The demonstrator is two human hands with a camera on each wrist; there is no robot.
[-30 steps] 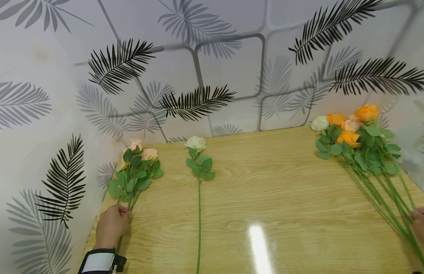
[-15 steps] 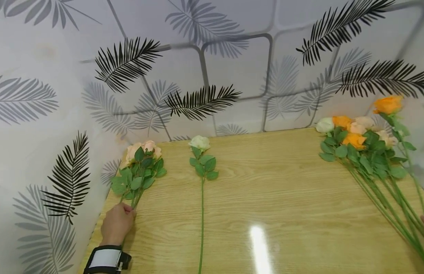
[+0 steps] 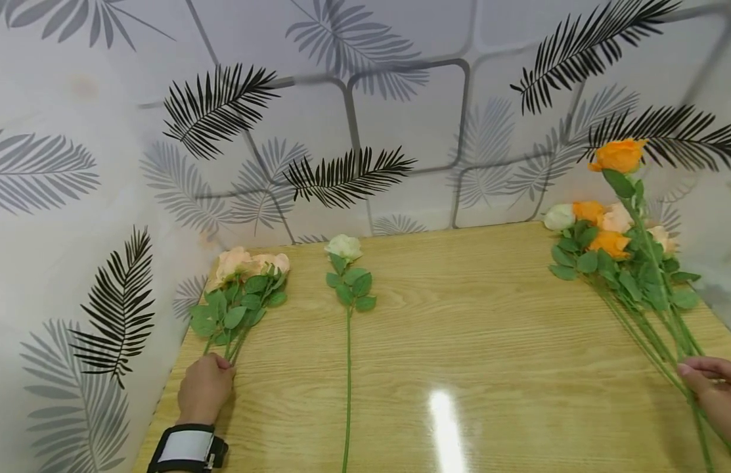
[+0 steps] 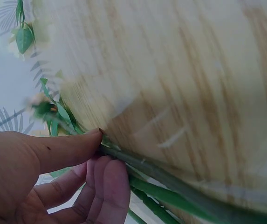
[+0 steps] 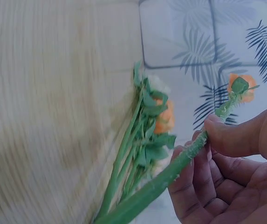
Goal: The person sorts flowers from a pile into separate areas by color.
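Note:
My right hand (image 3: 715,397) pinches the green stem of an orange rose (image 3: 619,156), raised over the pile at the table's right side. In the right wrist view thumb and fingers close on that stem (image 5: 170,172), with the orange bloom (image 5: 247,88) beyond. Beneath it lies a pile of roses (image 3: 610,244) in orange, peach and white. My left hand (image 3: 205,389), a band on its wrist, pinches a stem among the peach roses (image 3: 247,266) at the left. Its thumb and fingertips meet on a green stem (image 4: 142,163) in the left wrist view, more stems running below.
A single white rose (image 3: 344,247) lies between the two bunches, its long stem pointing toward me. The wood-grain table (image 3: 460,328) meets a wall (image 3: 400,118) patterned with leaves along its back and left edges. Light glares off the front middle.
The right hand has come further into view, lifting an orange rose off the right pile and swinging it leftward. At the left, the peach blooms have shifted and spread rightward in the left hand's hold.

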